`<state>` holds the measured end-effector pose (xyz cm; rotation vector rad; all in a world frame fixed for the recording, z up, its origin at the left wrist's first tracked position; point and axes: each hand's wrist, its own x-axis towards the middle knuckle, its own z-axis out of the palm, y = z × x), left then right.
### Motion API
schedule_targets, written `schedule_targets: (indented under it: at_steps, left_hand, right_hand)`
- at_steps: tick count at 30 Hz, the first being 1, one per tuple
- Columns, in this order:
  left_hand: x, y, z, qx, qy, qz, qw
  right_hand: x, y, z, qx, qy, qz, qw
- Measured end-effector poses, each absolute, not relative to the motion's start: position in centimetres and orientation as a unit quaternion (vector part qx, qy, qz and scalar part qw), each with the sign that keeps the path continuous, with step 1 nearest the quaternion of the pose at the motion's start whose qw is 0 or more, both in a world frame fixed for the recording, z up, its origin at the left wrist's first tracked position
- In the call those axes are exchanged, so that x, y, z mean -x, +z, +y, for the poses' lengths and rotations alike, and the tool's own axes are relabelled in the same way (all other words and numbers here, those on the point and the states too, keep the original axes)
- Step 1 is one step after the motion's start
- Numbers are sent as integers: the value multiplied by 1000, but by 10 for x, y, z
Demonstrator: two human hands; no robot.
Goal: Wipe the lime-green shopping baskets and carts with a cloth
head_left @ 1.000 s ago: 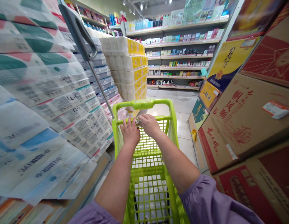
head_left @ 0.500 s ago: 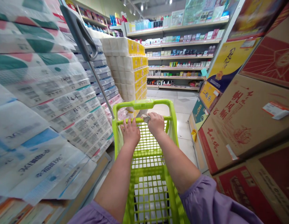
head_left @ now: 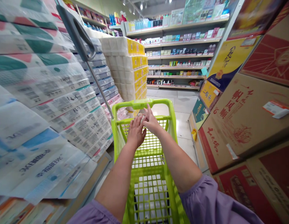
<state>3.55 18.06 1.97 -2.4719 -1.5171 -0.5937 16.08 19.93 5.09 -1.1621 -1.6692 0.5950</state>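
A lime-green plastic shopping basket [head_left: 141, 174] with grid walls stands upright in front of me, its upper handle rim [head_left: 160, 102] away from me. My left hand [head_left: 136, 133] lies with its fingers stretched out by the left part of the basket's crossbar [head_left: 125, 121], close against my right hand. My right hand [head_left: 151, 122] has its index finger stretched up toward the handle, while its other fingers are bent around a crumpled whitish tissue [head_left: 141, 115]. Much of the tissue is hidden between both hands. A grey pull handle [head_left: 73, 31] on a metal rod leans left from the basket.
Wrapped paper packs [head_left: 53, 71] are stacked high on the left, with yellow-and-white packs [head_left: 118, 46] beyond. Cardboard boxes [head_left: 242, 118] pile up along the right. Shelves [head_left: 179, 56] of small goods stand at the back. Tiled floor [head_left: 181, 105] runs between.
My left hand has slid right along the crossbar to my right hand. My right hand has shifted slightly left, its index finger now extended. The tissue has moved left with it.
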Motion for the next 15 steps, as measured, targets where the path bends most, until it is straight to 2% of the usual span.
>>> schedule_targets:
  at_steps: [2, 4, 7, 10, 15]
  left_hand:
    - [-37, 19, 180, 831, -199, -507, 113]
    - [-37, 19, 180, 821, -205, -517, 127]
    - [-32, 19, 184, 751, -251, -594, 142]
    - [-29, 17, 187, 675, -310, -651, 157]
    - [-31, 16, 185, 765, -283, -561, 143]
  right_hand:
    - [-168, 53, 200, 499, 252, -651, 514]
    - [-172, 54, 200, 559, 207, -631, 497]
    - [-175, 52, 200, 635, 112, -641, 415]
    - [-172, 49, 199, 646, 67, -676, 348]
    - [-168, 47, 199, 634, 42, -708, 309]
